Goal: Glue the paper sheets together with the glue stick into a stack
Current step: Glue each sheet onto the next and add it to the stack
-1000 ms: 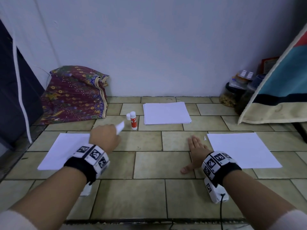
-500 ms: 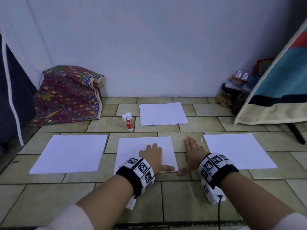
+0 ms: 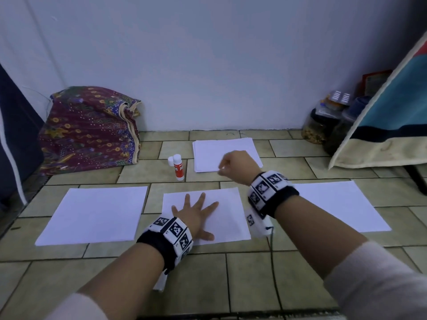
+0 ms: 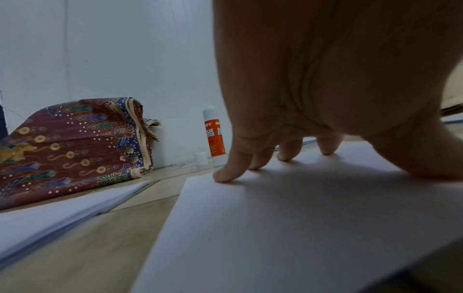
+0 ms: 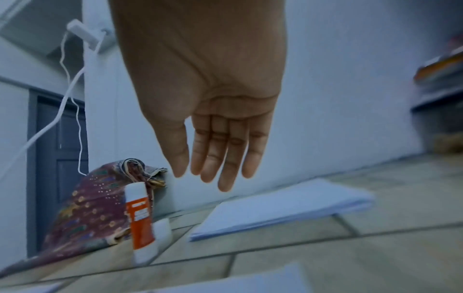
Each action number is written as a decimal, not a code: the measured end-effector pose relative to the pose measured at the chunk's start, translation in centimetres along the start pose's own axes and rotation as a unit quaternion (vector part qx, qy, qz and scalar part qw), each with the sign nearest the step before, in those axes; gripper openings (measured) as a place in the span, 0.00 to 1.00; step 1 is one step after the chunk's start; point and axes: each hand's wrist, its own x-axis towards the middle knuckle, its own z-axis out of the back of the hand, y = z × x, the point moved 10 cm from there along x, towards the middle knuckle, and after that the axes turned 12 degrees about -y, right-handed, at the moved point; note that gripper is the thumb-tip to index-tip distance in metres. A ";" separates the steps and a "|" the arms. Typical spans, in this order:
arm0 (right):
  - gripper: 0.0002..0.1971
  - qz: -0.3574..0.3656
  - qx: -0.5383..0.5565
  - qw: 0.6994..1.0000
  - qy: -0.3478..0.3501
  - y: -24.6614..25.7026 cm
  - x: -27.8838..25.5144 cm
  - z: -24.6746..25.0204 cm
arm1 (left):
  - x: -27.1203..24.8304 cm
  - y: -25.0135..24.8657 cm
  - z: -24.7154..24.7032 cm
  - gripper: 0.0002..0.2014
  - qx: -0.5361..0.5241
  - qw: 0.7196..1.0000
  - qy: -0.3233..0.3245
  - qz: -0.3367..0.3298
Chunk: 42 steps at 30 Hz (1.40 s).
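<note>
Paper stack partly behind right hand

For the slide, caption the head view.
Left hand flat on middle white paper sheet; right hand nears upright orange glue stick.

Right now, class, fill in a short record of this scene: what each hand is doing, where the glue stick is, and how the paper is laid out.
left hand: flat, fingers spread, pressing on the middle sheet
right hand: raised above the floor near the paper pile, holding nothing
glue stick: upright on the tiles, uncapped, white cap standing beside it
single sheets: left sheet, middle sheet, right sheet in a row, apart
floor: tiles
</note>
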 end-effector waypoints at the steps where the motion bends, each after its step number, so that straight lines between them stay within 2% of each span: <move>1: 0.07 0.000 0.031 0.999 0.015 1.0 0.6 -1.2 | 0.2 0.2 -0.3 0.48 0.004 1.000 0.002 -0.001; 4: 0.11 -0.015 0.089 0.994 0.065 3.1 2.3 -4.6 | 0.5 0.4 -0.9 0.48 0.017 1.000 0.007 -0.008; 9: 0.24 -0.001 0.092 0.990 0.104 5.5 3.9 -8.0 | 0.3 0.4 -1.0 0.46 0.022 1.000 0.010 -0.017; 14: 0.16 0.037 0.092 0.993 0.072 7.9 4.6 -8.4 | 0.4 0.6 -1.2 0.50 -0.009 1.000 -0.008 0.002; 17: 0.12 -0.005 0.156 0.986 0.057 7.3 4.5 -7.5 | 0.3 0.5 -1.0 0.47 -0.004 1.000 -0.001 -0.003; 19: 0.11 -0.040 0.219 0.971 0.081 6.2 4.1 -6.9 | 0.3 0.5 -0.9 0.45 -0.001 1.000 0.004 -0.009; 21: 0.16 -0.072 0.255 0.957 0.120 4.5 3.1 -6.0 | 0.3 0.6 -0.8 0.46 0.000 1.000 0.002 -0.011; 23: 0.21 -0.074 0.195 0.968 0.137 2.2 2.1 -4.6 | 0.4 0.7 -0.5 0.48 0.008 1.000 0.007 -0.007; 26: 0.20 -0.077 0.072 0.984 0.145 -1.3 1.1 -2.5 | 0.3 0.5 0.6 0.47 0.038 0.999 0.017 -0.012; 27: 0.22 -0.078 0.056 0.986 0.133 -2.1 1.0 -1.7 | 0.4 0.2 1.1 0.47 0.055 0.998 0.014 -0.020; 29: 0.27 -0.086 0.075 0.992 0.058 -3.6 1.2 0.5 | 0.5 -0.1 2.0 0.45 0.089 0.995 0.007 -0.034; 31: 0.24 -0.112 0.134 0.984 -0.032 -4.9 1.1 2.4 | 0.7 -0.4 2.7 0.42 0.113 0.993 0.007 -0.039; 33: 0.19 -0.145 0.198 0.967 -0.073 -6.2 0.6 2.8 | 0.8 -0.6 3.5 0.40 0.123 0.991 0.006 -0.045; 35: 0.15 -0.162 0.229 0.956 -0.083 -6.7 0.1 2.0 | 1.0 -1.1 4.3 0.40 0.120 0.991 -0.007 -0.057; 37: 0.13 -0.160 0.224 0.959 -0.068 -6.7 -0.4 0.7 | 1.3 -1.7 4.9 0.40 0.105 0.992 -0.034 -0.067; 40: 0.14 -0.148 0.219 0.964 -0.008 -5.9 -1.0 -1.5 | 2.0 -2.2 4.8 0.41 0.066 0.994 -0.057 -0.066; 42: 0.16 -0.130 0.204 0.970 -0.002 -5.4 -1.0 -2.0 | 2.4 -2.2 4.6 0.45 0.058 0.995 -0.056 -0.062</move>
